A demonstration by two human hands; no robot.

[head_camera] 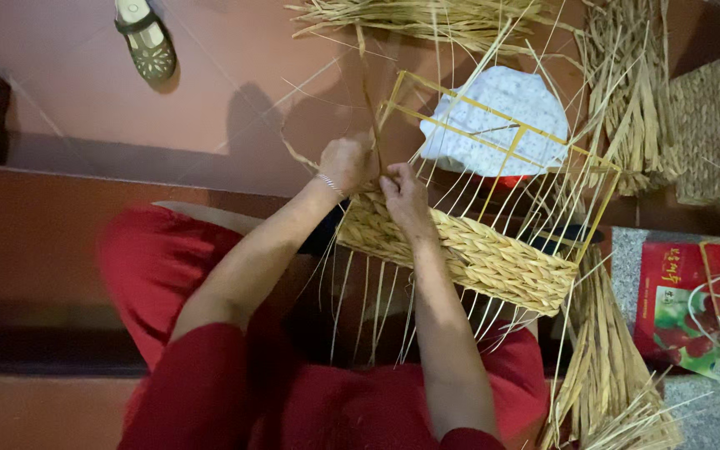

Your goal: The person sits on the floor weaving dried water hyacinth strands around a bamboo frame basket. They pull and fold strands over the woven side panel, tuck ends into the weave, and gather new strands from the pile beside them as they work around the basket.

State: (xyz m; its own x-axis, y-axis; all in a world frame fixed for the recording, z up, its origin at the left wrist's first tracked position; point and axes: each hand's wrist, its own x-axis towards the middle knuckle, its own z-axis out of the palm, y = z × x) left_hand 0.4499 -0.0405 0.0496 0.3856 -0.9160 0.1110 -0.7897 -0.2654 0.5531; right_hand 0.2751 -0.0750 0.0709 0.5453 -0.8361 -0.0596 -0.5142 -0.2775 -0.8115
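Observation:
A partly woven straw basket [477,254] on a yellow wire frame [502,137] rests on my lap, its woven band low and bare uprights above. My left hand [346,162], with a bracelet at the wrist, pinches a straw strand [370,100] at the basket's left corner. My right hand [403,196] sits right beside it, fingers closed on the straw at the top edge of the woven band. Loose straw ends hang below the band over my red clothes.
Straw bundles lie at the top [410,17], upper right [635,100] and lower right [610,375]. A white cloth [502,117] lies behind the frame. A woven mat [714,125] is at the right, a red printed box [685,308] below it. Two sandals [145,37] lie on the floor.

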